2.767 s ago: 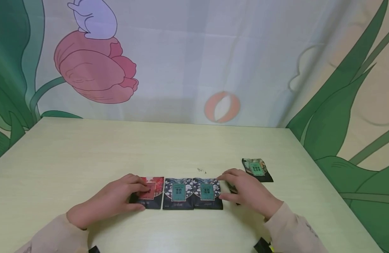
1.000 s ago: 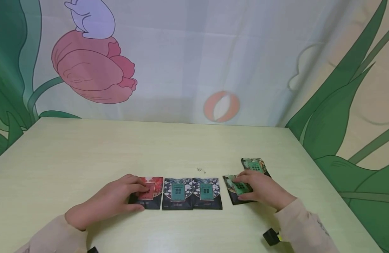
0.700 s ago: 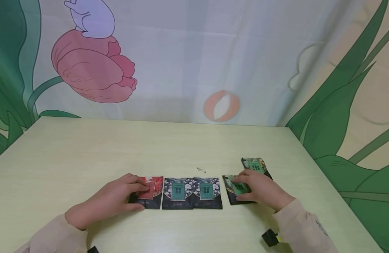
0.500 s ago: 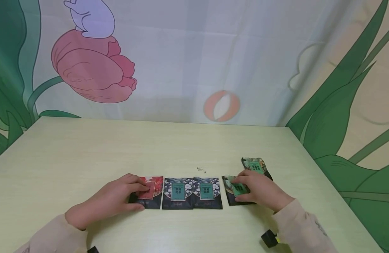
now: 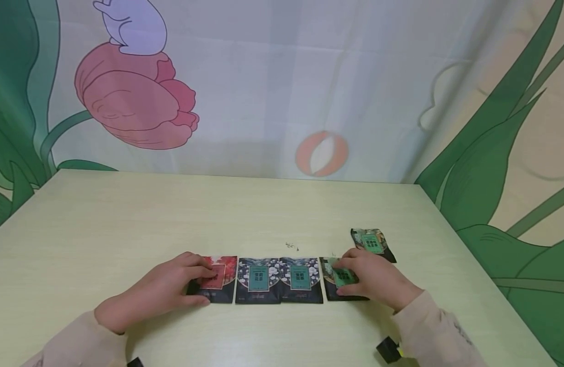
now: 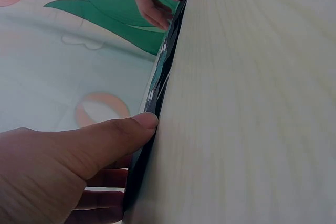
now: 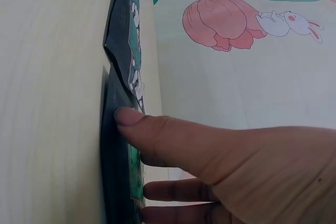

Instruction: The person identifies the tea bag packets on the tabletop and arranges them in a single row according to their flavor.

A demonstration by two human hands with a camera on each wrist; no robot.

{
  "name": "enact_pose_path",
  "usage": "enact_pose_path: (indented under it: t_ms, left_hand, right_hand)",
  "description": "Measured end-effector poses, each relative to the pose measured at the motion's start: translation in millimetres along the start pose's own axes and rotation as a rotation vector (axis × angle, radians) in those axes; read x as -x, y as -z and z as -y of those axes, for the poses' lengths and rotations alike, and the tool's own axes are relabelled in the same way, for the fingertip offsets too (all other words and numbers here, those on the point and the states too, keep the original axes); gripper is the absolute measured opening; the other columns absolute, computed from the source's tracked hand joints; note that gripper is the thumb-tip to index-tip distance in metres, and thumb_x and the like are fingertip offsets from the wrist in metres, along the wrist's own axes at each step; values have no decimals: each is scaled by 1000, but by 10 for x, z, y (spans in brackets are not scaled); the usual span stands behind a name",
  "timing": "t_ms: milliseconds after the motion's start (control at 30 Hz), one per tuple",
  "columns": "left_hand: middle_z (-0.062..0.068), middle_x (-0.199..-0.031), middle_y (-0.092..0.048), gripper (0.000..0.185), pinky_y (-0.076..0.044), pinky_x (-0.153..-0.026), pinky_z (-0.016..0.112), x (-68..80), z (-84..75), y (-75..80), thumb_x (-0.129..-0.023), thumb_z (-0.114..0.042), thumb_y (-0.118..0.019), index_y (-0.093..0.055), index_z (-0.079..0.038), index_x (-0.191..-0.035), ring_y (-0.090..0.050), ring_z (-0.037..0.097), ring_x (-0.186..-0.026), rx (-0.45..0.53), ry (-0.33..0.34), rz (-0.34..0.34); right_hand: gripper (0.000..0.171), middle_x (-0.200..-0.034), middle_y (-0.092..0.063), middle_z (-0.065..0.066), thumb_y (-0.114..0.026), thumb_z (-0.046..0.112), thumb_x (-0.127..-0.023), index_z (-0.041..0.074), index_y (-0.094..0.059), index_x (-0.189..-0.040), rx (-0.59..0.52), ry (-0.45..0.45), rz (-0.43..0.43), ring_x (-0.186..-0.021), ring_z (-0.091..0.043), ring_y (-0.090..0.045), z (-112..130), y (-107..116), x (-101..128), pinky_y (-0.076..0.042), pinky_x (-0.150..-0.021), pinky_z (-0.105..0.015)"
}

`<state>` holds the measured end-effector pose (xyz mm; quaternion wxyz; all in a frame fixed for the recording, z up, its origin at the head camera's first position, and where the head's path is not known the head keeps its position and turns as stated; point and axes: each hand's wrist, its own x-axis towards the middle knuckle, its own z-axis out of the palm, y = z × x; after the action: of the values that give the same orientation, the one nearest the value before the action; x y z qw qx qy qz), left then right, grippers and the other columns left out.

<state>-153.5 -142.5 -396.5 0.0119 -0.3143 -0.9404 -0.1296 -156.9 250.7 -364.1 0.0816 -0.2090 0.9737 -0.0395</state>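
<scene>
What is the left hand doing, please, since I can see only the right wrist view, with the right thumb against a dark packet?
Observer: The left hand rests on a red packet at the left end of a row.
Operator: How many packets make up that row?
Observer: Four: the red packet, a flowered packet, a second flowered packet, then the green packet under the right hand.
Operator: Is anything lying apart from the row?
Observer: Yes, a fifth packet lies alone on the table, beyond the right hand.
</scene>
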Motion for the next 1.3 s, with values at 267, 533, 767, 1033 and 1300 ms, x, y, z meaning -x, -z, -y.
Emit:
enact_pose_path:
  t_ms: [267,533,767,1033,1300]
  left_hand:
    - [0,-116,-63,50,-57,-86,36,-2,-3,-2,-70,-41,-83,-72,-15,-111,-57,17,-106,8,14,6]
    - [0,-115,-63,50,-57,-86,36,-2,-14,4,-70,-41,-83,-72,-15,-111,-57,17,-106,8,19,9]
    - [0,-115,-63,49,-56,-86,36,1,-12,1,-71,-42,-83,-72,-15,-111,-57,17,-106,0,9,4]
    - [0,-116,-63,50,-56,-88,37,-1,-14,-12,-71,-41,-83,-72,-14,-111,-57,17,-106,-2,20,2]
    - [1,-116,-63,50,-56,-88,36,4,-15,-23,-70,-38,-84,-72,-13,-112,-57,17,-107,-9,27,4]
  right_hand:
    - [50,-111,-64,-4,-78,39,-76,13,-68,-118,36,17,-4,-96,-20,-63,46,-7,-1,-55,-81,-38]
    - [49,-110,-64,-4,-78,39,-76,13,-68,-118,47,28,-9,-94,-18,-63,69,-13,7,-55,-80,-36]
    - [49,-109,-64,-3,-78,39,-76,13,-69,-117,46,40,-21,-94,-17,-63,67,-22,15,-55,-80,-35]
    - [49,-108,-64,-2,-78,40,-76,14,-69,-117,47,48,-21,-92,-16,-63,67,-33,10,-55,-78,-34]
    - [49,-111,-64,-3,-78,39,-76,14,-68,-118,27,43,-20,-95,-18,-63,53,-49,-5,-55,-80,-35]
